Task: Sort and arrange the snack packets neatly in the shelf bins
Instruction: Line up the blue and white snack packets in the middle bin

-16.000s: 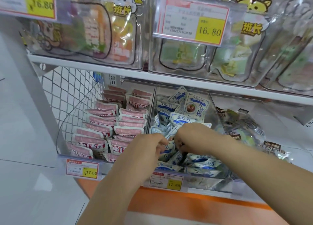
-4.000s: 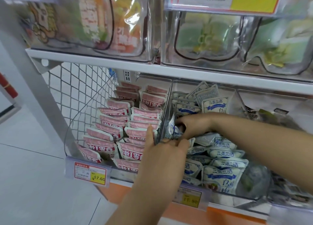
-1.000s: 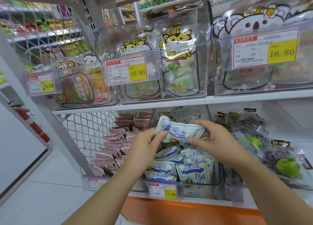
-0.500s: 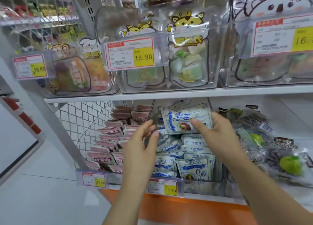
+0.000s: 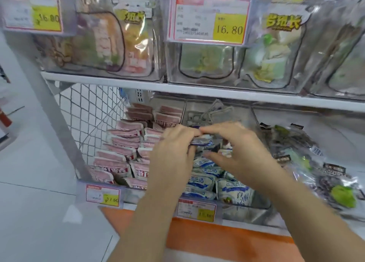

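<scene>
The held packet [image 5: 201, 142] has dropped from upright to flat over the middle bin [image 5: 246, 211], pinched between left hand [image 5: 173, 149] and right hand [image 5: 239, 153]. Blue-white packets [image 5: 205, 181] fill that bin; pink packets [image 5: 118, 155] at 9 o'clock, dark packets [image 5: 331, 175] at 3 o'clock.

Packet [image 5: 201, 141] now down in bin [image 5: 245, 211]

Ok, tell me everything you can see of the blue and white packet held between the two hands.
The blue and white packet is a small soft pouch, glossy white with blue print too blurred to read. It lies roughly flat above the similar packets in the middle bin. The left hand grips its left end; the right hand pinches the right, fingers on top, thumb below. The hands hide most of it.
</scene>
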The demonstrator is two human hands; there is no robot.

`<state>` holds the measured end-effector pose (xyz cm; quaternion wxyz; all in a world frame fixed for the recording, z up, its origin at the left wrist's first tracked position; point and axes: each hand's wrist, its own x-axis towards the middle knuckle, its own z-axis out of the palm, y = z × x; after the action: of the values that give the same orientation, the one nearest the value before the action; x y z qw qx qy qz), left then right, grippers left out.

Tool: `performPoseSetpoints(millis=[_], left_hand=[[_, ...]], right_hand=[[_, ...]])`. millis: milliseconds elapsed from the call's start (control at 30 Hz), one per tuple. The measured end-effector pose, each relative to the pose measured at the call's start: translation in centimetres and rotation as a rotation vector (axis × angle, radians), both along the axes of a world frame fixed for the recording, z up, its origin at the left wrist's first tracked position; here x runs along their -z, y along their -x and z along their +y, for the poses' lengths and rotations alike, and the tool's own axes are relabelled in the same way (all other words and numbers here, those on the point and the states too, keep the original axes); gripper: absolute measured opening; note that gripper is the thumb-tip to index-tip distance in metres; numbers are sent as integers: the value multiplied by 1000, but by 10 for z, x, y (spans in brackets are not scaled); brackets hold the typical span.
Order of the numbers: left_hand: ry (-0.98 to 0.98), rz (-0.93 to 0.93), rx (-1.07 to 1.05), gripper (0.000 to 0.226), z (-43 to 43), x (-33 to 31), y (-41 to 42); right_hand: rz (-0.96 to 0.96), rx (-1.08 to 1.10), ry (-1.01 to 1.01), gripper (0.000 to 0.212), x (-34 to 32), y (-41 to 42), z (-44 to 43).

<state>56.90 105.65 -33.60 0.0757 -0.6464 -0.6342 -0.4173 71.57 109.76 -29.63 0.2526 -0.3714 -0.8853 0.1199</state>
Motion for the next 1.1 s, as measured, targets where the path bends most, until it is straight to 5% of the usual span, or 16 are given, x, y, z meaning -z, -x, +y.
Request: performPoseSetpoints(millis=[233, 467, 533, 667, 833, 1000, 1100], left_hand=[[-98, -300, -3, 21, -1, 1, 18], [81, -291, -67, 23, -7, 10, 36], [101, -300, -65, 23, -8, 10, 37], [130, -317, -51, 24, -9, 11, 41], [219, -277, -37, 26, -11, 11, 41], [253, -273, -40, 27, -9, 11, 40], [280, -277, -30, 26, -9, 9, 39]], right_hand=[[127, 136, -82, 12, 8, 10, 23], [278, 266, 124, 24, 19, 24, 60], [187, 276, 187, 31, 29, 27, 68], [-288, 284, 31, 34, 44, 30, 80], [-333, 273, -214, 10, 37, 42, 91], [-586, 262, -145, 16, 41, 51, 105], [-505, 210, -38, 15, 25, 48, 104]])
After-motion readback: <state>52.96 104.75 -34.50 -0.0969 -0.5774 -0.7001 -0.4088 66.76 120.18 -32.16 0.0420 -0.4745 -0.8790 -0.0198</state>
